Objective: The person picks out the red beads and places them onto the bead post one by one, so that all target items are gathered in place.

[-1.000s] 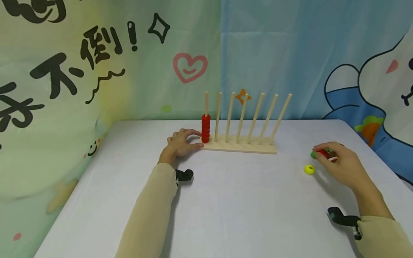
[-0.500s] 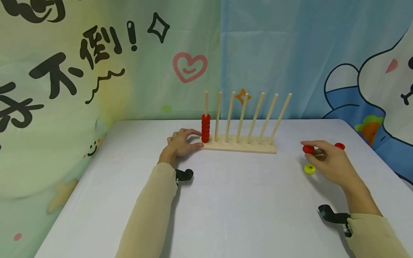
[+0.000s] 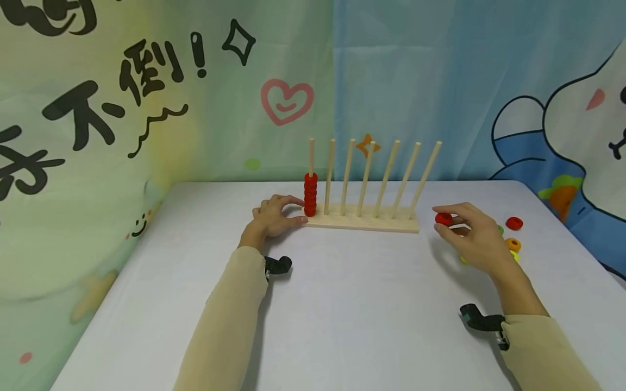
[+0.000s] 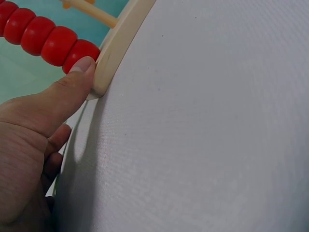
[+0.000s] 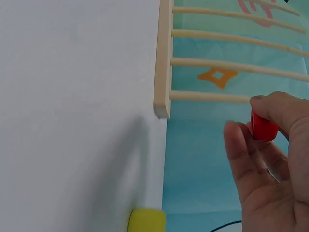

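A wooden peg rack (image 3: 362,222) stands toward the back of the white table, with a row of several upright pegs. Its leftmost peg carries a stack of several red beads (image 3: 310,195); the other pegs are bare. My left hand (image 3: 275,218) grips the left end of the base, thumb at the front beside the lowest bead (image 4: 82,54). Right of the rack, my right hand (image 3: 471,236) pinches a single red bead (image 3: 443,219) between thumb and fingertips, held above the table. In the right wrist view, the held bead (image 5: 264,128) shows below the thumb tip.
Behind and beside my right hand lie loose beads: a red bead (image 3: 514,223), an orange bead (image 3: 513,245), and yellow and green ones partly hidden by the hand. A yellow bead (image 5: 147,221) shows low in the right wrist view. A printed curtain (image 3: 391,81) hangs behind the table.
My right hand has come up out of the loose beads with a red bead and moved left toward the rack, uncovering the beads behind it. My left hand has stayed on the base.
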Demonstrator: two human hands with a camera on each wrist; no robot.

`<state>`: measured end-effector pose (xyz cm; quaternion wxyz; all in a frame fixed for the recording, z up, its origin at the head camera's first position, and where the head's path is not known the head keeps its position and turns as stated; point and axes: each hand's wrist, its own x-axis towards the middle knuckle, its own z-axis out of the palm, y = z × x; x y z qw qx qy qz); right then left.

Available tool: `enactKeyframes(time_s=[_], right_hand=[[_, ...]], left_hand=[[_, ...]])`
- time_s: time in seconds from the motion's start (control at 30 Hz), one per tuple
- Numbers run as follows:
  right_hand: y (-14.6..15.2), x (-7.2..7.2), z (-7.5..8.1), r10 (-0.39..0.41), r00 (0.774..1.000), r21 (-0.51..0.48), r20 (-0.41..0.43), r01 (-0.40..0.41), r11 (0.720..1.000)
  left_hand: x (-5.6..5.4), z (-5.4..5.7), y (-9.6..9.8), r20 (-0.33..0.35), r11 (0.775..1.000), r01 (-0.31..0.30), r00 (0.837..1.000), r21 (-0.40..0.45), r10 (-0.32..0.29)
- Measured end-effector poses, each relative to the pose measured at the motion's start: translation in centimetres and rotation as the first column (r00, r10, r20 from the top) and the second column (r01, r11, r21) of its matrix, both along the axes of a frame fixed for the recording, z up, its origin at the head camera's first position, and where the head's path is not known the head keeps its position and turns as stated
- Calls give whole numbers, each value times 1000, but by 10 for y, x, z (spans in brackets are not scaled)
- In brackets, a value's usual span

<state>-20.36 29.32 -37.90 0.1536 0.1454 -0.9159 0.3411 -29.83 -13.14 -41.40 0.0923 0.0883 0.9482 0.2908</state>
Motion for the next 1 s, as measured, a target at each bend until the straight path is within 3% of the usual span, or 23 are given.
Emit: enactKeyframes(time_s=[0.17, 0.37, 0.7, 1.0], right_hand=[[-11, -6, 3, 20, 999, 2, -37, -20, 1000], [-20, -10, 10, 57, 998, 2, -24, -57, 998], [-29, -15, 15, 137, 988, -58, -74, -141, 988], [-55, -5, 30, 152, 986, -153, -70, -161, 975]], left_hand=[[0, 0, -2, 7, 1000, -5, 1000, 5, 5], [-2, -1, -3, -8, 1000, 2, 1000, 5, -1], [-1, -1, -1, 0, 1000, -2, 1000, -2, 2], [0, -1, -3, 0, 1000, -2, 1000, -14, 2]])
